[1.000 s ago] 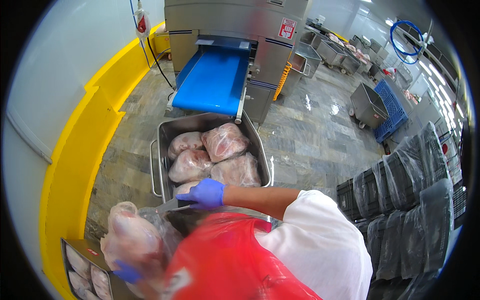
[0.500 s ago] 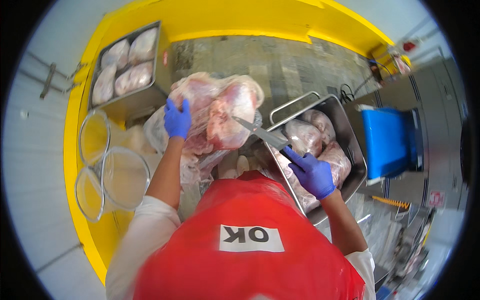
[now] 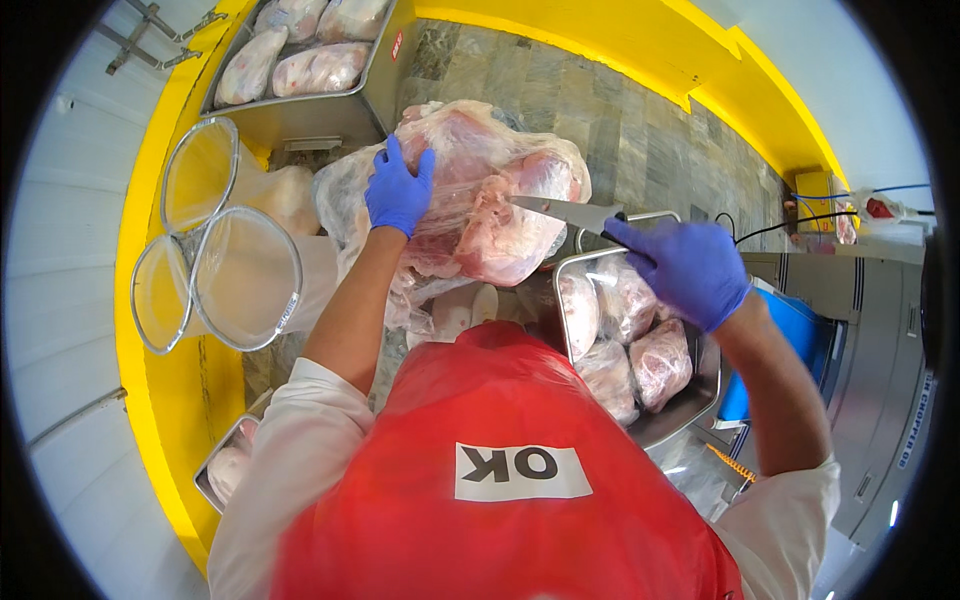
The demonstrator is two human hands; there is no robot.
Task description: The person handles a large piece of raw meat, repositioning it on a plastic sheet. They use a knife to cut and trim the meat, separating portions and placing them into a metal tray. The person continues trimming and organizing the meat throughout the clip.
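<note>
Noting shift: right hand [image 3: 695, 272], gripping the knife [image 3: 570, 212], was over the steel bin [image 3: 685, 408] a second ago; blade now reaches the film-wrapped meat [image 3: 470, 195] left of it (tip contact unclear). Left hand [image 3: 400, 190] lies spread on that meat; both hands now attend it.

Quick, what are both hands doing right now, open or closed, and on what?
Left hand: open, laid on the plastic-wrapped meat.
Right hand: closed, holding a knife by its handle.
</note>
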